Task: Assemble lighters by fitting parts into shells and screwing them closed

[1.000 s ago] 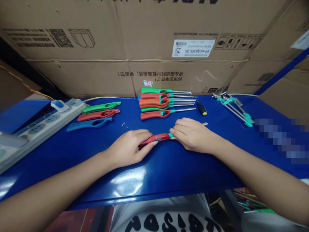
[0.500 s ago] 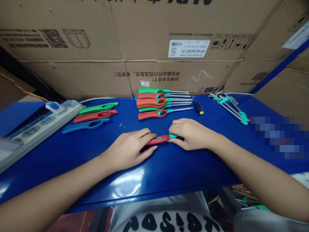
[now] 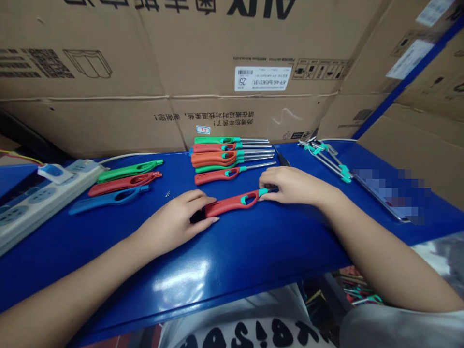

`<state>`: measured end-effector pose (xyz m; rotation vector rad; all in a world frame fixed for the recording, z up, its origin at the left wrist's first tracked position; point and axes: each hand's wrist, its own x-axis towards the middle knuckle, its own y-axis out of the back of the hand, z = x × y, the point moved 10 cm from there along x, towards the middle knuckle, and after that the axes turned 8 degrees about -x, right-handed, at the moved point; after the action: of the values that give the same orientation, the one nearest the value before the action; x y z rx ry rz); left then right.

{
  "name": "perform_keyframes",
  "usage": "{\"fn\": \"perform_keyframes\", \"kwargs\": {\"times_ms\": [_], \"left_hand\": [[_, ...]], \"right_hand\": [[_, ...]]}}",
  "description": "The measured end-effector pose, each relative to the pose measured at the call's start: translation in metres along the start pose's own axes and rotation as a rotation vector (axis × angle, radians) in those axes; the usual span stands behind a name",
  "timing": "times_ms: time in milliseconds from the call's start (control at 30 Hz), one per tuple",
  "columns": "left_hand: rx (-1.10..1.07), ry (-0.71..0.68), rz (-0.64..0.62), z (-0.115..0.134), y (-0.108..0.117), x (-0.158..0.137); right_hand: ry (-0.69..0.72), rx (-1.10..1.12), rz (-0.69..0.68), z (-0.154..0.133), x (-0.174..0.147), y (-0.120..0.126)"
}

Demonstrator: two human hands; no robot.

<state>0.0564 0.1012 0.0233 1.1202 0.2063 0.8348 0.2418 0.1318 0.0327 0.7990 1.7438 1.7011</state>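
Two bare hands at a blue desk (image 3: 224, 253). The red lighter (image 3: 230, 205) lies between them, on or just above the desk, its broad side and trigger opening uppermost. The left hand (image 3: 181, 216) brackets the rear end of the handle, thumb on the near edge and fingers on the far edge; whether it presses or merely rests there cannot be told. The right hand (image 3: 293, 186) grasps the front end just at the teal collar (image 3: 262, 192), its curled fingers hiding what lies beyond. Support at both ends presumably keeps the long piece from turning.

Farther back, a group of lighters (image 3: 212, 158) lies side by side, metal tubes all pointing right, probably for compactness. To the left, a green shell (image 3: 125, 172), a red shell (image 3: 123, 184) and a blue shell (image 3: 103, 199), without tubes, fan out beside a power strip (image 3: 54, 198). Small metal pins (image 3: 167, 194), possibly screws, lie near the left hand. A screwdriver (image 3: 283, 157) is partly hidden behind the right hand; loose tubes (image 3: 325, 158) with teal ends lie farther right, apparently sorted by kind.
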Motion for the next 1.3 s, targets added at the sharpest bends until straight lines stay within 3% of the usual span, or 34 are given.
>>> {"fn": "perform_keyframes", "kwargs": {"times_ms": [133,267,400,500,767,967,1100,1200,1300], "left_hand": [[0.009,-0.010,-0.011,0.003,0.000,-0.001],[0.013,-0.005,-0.013,0.004,0.001,-0.002],[0.011,-0.003,-0.016,0.003,-0.001,-0.002],[-0.001,0.007,-0.015,0.002,-0.001,-0.002],[-0.006,0.024,-0.039,-0.003,-0.006,-0.003],[-0.009,-0.010,-0.033,0.006,-0.004,-0.004],[-0.019,-0.027,-0.020,0.014,-0.004,-0.004],[-0.031,-0.039,-0.017,0.019,-0.005,-0.005],[-0.039,-0.047,-0.020,0.023,-0.007,-0.006]], "right_hand": [[-0.006,0.046,-0.005,0.001,-0.001,0.002],[-0.038,0.099,0.109,0.009,-0.003,0.014],[-0.209,0.006,0.297,0.037,-0.009,0.029],[-0.386,-0.068,0.353,0.060,-0.014,0.031],[-0.799,-0.167,0.098,0.106,-0.032,0.000],[-0.812,-0.133,0.069,0.126,-0.034,-0.012],[-0.820,-0.111,0.122,0.137,-0.037,-0.005],[-0.885,-0.114,0.340,0.137,-0.048,0.026],[-0.778,-0.020,0.855,0.106,-0.064,0.073]]}}
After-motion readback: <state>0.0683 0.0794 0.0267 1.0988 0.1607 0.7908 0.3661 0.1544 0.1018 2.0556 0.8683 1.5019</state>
